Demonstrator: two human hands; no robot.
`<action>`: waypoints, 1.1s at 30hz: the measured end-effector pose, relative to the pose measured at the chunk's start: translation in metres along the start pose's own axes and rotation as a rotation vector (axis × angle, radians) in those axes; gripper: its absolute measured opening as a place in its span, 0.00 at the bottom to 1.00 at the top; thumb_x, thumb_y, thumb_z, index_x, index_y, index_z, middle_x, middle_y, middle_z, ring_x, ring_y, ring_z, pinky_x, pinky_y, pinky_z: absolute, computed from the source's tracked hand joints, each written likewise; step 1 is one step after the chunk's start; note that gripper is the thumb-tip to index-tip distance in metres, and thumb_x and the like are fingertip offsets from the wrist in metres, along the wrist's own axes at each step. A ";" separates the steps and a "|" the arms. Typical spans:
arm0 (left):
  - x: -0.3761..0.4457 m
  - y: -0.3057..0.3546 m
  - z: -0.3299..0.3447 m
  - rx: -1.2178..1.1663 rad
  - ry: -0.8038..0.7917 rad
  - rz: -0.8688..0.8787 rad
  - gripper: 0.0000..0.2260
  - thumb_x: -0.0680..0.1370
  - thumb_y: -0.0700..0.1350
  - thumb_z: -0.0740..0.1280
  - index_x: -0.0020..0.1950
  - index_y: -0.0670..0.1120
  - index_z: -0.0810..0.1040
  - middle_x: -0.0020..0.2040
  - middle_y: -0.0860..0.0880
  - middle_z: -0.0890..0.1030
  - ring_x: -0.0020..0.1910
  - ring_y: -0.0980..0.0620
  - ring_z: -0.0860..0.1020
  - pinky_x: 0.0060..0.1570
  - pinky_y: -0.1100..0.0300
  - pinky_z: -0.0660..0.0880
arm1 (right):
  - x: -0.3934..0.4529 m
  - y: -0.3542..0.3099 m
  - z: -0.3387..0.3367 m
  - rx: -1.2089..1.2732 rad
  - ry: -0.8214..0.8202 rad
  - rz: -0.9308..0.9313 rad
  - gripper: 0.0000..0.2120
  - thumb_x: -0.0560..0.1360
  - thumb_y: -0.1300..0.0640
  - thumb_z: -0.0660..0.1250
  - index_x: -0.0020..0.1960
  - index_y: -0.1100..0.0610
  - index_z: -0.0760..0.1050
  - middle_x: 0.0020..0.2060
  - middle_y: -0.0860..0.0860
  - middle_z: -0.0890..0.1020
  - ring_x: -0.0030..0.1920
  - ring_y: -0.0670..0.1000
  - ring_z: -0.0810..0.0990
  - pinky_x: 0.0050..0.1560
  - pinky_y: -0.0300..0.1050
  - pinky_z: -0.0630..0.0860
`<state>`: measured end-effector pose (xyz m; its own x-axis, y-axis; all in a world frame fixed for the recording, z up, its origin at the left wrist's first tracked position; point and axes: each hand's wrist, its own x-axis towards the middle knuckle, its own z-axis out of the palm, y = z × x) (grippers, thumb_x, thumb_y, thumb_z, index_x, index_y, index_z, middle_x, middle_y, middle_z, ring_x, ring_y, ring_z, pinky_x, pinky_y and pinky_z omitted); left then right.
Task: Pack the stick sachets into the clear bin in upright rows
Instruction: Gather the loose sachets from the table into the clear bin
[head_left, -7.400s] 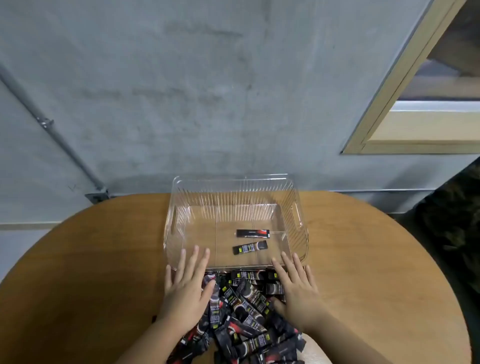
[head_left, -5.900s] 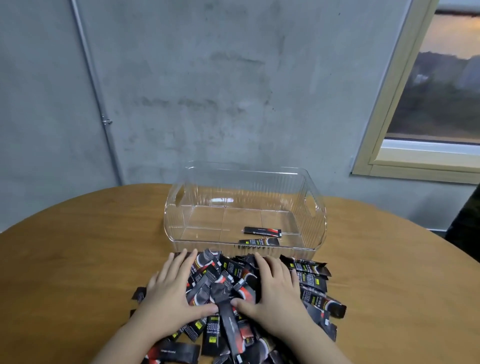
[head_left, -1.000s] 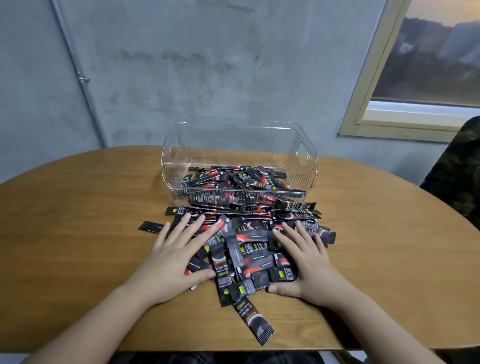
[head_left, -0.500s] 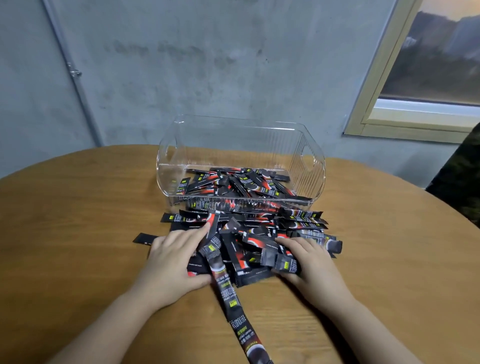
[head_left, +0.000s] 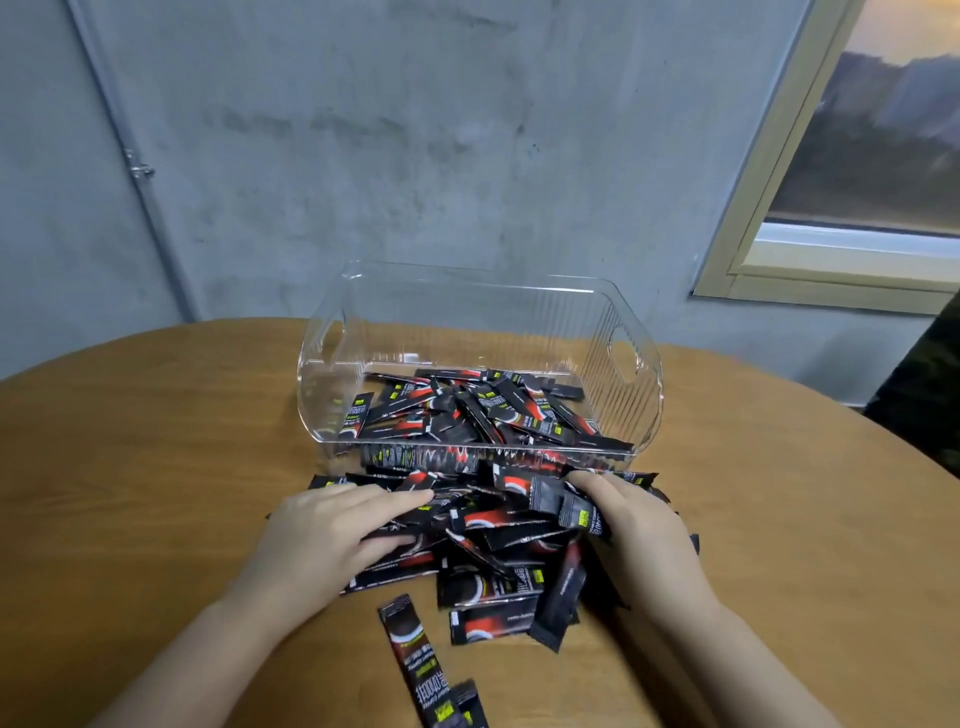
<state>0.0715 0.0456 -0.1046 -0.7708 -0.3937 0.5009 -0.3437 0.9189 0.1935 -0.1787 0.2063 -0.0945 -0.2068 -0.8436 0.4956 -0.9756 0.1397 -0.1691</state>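
Stick sachets (head_left: 488, 530) lie heaped on the worktop (head_left: 156, 467) before the clear bin (head_left: 631, 410), more lying flat inside; left hand (head_left: 322, 540) rests flat on them, right hand (head_left: 634, 530) grips several

A round wooden bench (head_left: 130, 467) with visible grain stands against a rough grey concrete wall (head_left: 415, 156). A thin metal pipe (head_left: 136, 171) runs down the wall at the left, clipped by a bracket. At the upper right, a cream-framed window (head_left: 779, 218) shows dusky hills under a dim orange sky.
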 end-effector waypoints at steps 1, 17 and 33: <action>0.004 0.000 -0.003 -0.024 0.015 0.002 0.20 0.79 0.64 0.51 0.61 0.60 0.76 0.40 0.62 0.81 0.38 0.60 0.79 0.33 0.66 0.75 | 0.004 0.001 -0.002 -0.015 0.008 -0.007 0.34 0.48 0.70 0.76 0.54 0.57 0.78 0.43 0.51 0.84 0.40 0.55 0.84 0.36 0.41 0.77; 0.101 -0.011 -0.034 0.129 0.290 -0.081 0.13 0.73 0.57 0.68 0.57 0.57 0.82 0.39 0.56 0.83 0.40 0.50 0.82 0.34 0.60 0.74 | 0.121 -0.009 -0.019 0.115 0.170 0.305 0.17 0.75 0.61 0.65 0.63 0.52 0.71 0.52 0.52 0.80 0.53 0.59 0.77 0.43 0.47 0.68; 0.040 -0.016 -0.010 -0.093 -0.128 -0.206 0.33 0.69 0.76 0.47 0.68 0.62 0.69 0.67 0.65 0.67 0.68 0.60 0.66 0.70 0.54 0.61 | 0.043 -0.003 0.006 0.093 -0.005 -0.002 0.26 0.74 0.34 0.57 0.65 0.48 0.71 0.59 0.45 0.76 0.63 0.48 0.70 0.65 0.48 0.59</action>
<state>0.0508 0.0156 -0.0792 -0.7532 -0.5672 0.3331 -0.4546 0.8148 0.3597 -0.1839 0.1668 -0.0780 -0.2040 -0.8463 0.4922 -0.9650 0.0893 -0.2464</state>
